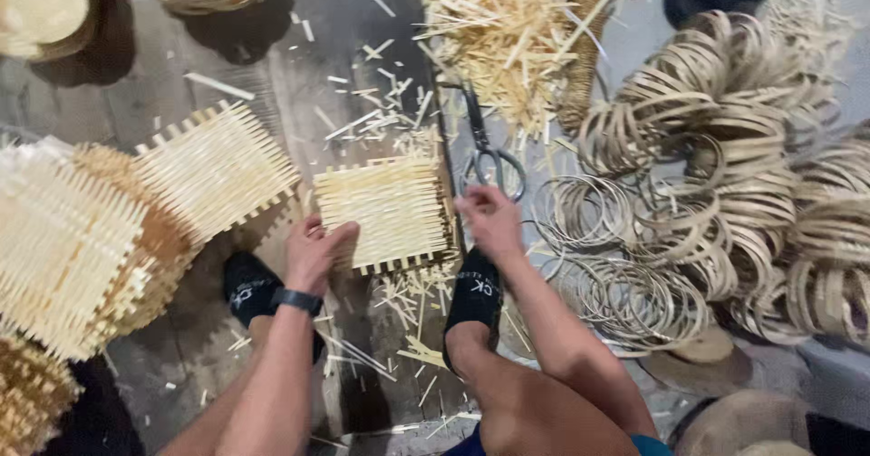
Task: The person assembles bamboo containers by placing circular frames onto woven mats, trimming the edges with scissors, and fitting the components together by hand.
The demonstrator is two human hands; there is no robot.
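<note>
Bare knees lowest in frame. Left hand (313, 252) grips woven bamboo mat (385, 211) at its left edge, fingers curled. Right hand (489, 220) at its right edge, fingers apparently bent; scissors (485, 152) just beyond.

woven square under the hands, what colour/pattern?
Woven mat: pale straw-yellow, criss-cross strip weave with fringed edges. Head view.

the mat (385, 209) between the fingers is pale straw yellow in a checked weave. the socks (475, 295) below them are black with white lettering. the rings (725, 175) right of the fingers are tan. the scissors (485, 152) above them are dark grey.
</note>
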